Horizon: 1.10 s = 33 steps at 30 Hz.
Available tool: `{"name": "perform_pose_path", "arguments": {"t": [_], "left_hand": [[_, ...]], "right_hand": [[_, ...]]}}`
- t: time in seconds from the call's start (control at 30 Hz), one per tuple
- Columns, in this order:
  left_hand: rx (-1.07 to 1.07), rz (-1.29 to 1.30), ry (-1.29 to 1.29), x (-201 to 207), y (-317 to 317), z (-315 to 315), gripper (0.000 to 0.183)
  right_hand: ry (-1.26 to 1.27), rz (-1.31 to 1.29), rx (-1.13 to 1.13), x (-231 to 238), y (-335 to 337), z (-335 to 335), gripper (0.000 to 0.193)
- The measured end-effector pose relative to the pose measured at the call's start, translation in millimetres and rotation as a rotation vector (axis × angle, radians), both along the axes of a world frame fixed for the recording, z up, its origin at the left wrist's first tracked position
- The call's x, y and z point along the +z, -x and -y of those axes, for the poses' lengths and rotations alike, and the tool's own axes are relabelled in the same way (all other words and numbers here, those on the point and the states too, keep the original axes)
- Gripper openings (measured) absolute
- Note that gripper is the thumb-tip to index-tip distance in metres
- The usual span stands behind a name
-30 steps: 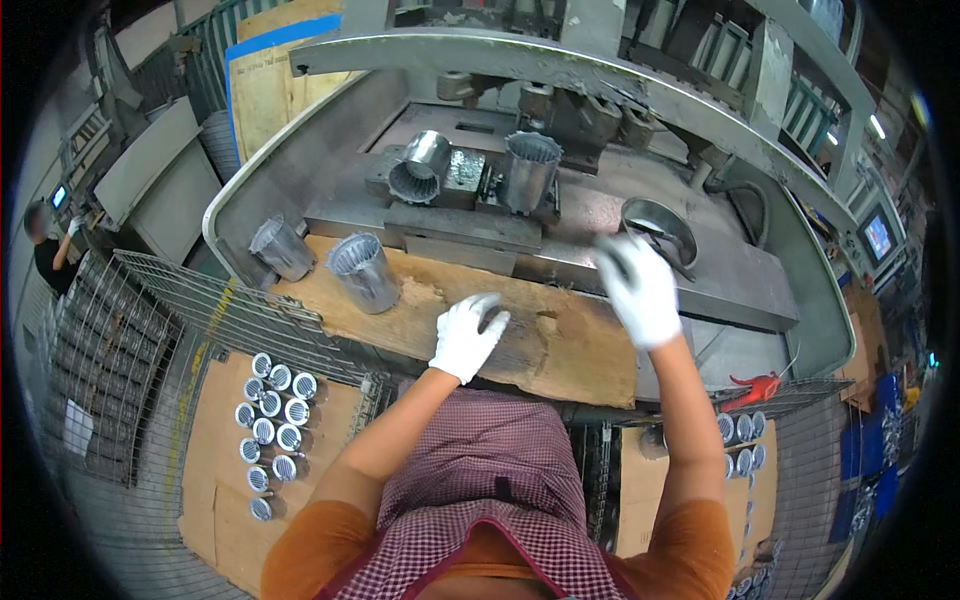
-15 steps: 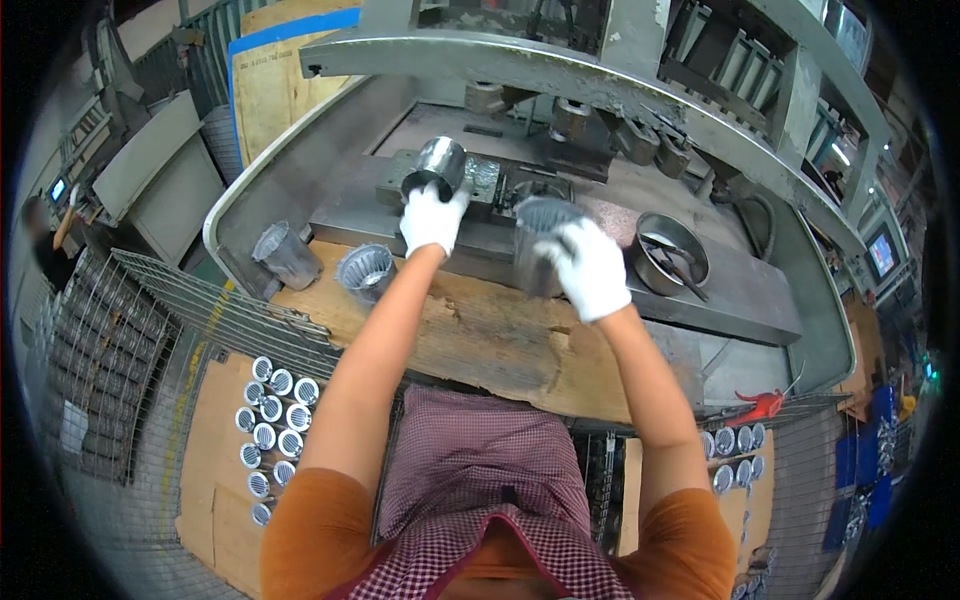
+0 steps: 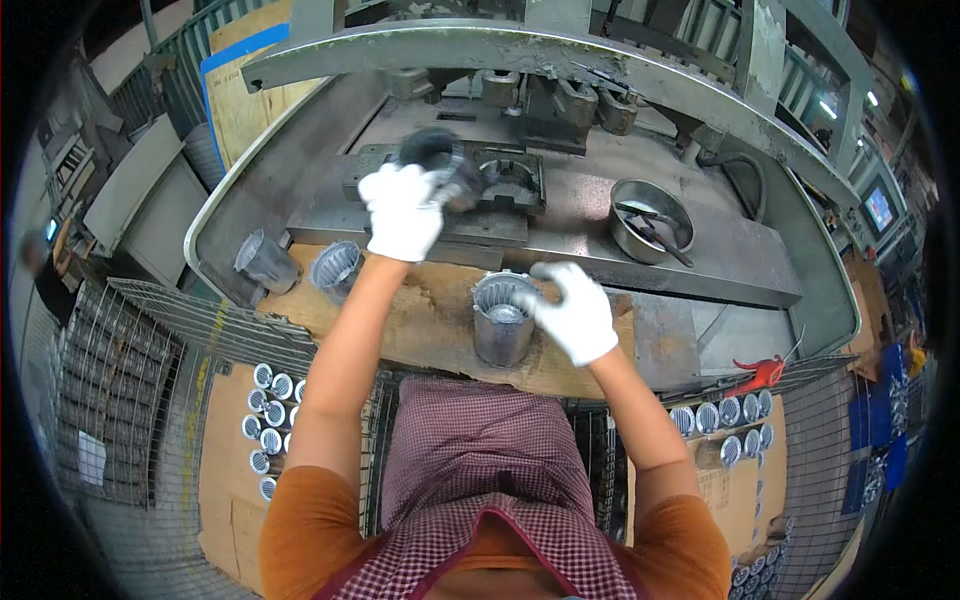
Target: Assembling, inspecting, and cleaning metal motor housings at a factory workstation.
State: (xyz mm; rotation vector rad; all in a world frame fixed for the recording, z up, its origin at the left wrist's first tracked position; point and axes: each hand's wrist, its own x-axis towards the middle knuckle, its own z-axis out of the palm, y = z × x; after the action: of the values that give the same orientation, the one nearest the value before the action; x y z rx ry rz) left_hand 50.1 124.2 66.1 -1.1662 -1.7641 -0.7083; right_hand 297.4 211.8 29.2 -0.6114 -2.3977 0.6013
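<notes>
Metal bowl (image 3: 655, 194) w/ tools (image 3: 655, 232), L fingers (image 3: 425, 184) holding cyl. (image 3: 432, 148), R fingers (image 3: 553, 272) parted by ribbed can (image 3: 502, 345)

The wooden tabletop (image 3: 430, 325) carries two grey metal cylinders (image 3: 267, 262) at its left and a third cylinder (image 3: 503, 340) nearer, rightward.

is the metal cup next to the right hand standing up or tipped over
Upright: the metal cup stands on the wooden board, its open rim facing up, with the right hand close by its rim.
</notes>
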Motion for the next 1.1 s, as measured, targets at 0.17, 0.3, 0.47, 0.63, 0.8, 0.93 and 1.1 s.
{"name": "perform_pose_path", "arguments": {"t": [0.17,0.3,0.47,0.63,0.8,0.93,1.1], "left_hand": [[-0.17,-0.15,0.193,-3,-22,-48,0.021],[-0.163,-0.117,0.194,-10,-17,-73,0.024],[-0.1,0.165,0.363,27,-16,-38,0.035],[0.021,0.445,0.236,41,28,55,0.038],[0.336,0.843,0.818,27,53,103,0.086],[0.22,0.844,0.815,-36,53,105,0.077],[-0.033,1.19,0.33,-66,75,133,0.047]], "right_hand": [[0.009,0.248,-0.13,2,62,-52,0.054],[-0.011,0.301,-0.187,14,105,-68,0.053],[-0.176,0.235,-0.259,-1,134,-99,0.048],[-0.153,0.35,-0.216,5,137,-90,0.046],[-0.221,0.36,-0.234,-4,140,-100,0.045],[-0.094,0.317,-0.232,4,132,-86,0.044],[-0.058,0.073,-0.109,11,39,-45,0.04]]}}
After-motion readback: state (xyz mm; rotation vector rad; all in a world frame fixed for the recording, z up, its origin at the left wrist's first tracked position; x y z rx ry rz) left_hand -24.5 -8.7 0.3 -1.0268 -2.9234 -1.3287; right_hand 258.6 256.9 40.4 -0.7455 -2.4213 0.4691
